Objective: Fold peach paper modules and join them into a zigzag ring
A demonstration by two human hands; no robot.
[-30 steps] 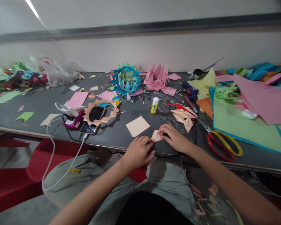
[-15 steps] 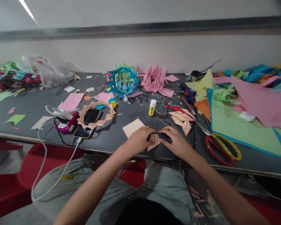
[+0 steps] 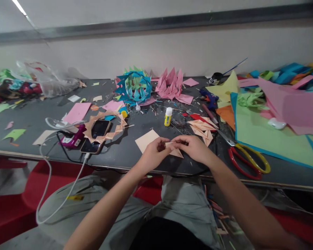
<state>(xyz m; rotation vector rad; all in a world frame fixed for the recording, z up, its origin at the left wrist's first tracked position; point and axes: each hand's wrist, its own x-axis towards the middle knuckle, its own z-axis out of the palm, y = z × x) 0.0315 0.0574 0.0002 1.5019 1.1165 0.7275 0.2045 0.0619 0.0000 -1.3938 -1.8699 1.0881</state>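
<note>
My fingers (image 3: 181, 139) cover part of the folded paper (image 3: 176, 152); my left hand (image 3: 154, 152) hides part of the square (image 3: 146, 139) beside them. Beyond them, print on the glue (image 3: 167, 117) is too small to read; far right, the frame crops the pink sheet (image 3: 293, 109).

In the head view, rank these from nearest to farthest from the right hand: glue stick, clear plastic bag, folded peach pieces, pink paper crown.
From the right hand:
1. Folded peach pieces: just beyond it, slightly right.
2. Glue stick: ahead and left, standing upright.
3. Pink paper crown: behind the glue stick.
4. Clear plastic bag: far left, toward the back.
</note>
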